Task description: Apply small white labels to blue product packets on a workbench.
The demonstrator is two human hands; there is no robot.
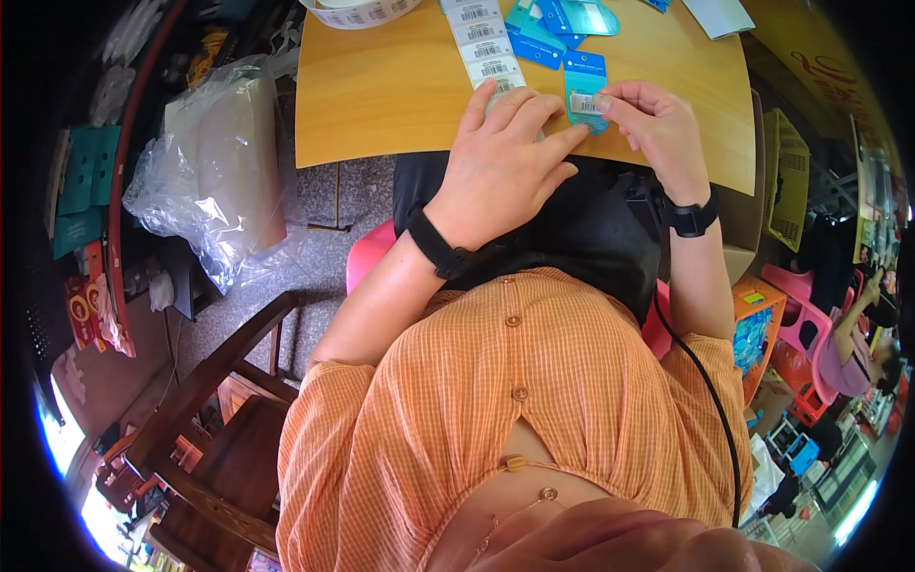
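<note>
With thumb and finger pinched, my right hand (653, 129) holds a small white barcode label (582, 103) against a blue and teal card (583, 69) near the table's front edge. My left hand (505, 157) lies to the left, its fingers spread and its index fingertip at the card's lower edge. Beneath the other left fingertips runs a strip of white barcode labels (479, 33), and its near end is hidden by the hand. More blue and teal cards (534, 43) lie overlapping just beyond.
A roll of labels (367, 13) sits at the far left of the wooden table (381, 105). White cards (717, 14) lie at the far right. Left of the table stands a large clear plastic bag (214, 162), with a wooden chair (224, 458) nearer. Another person (846, 353) sits at the right.
</note>
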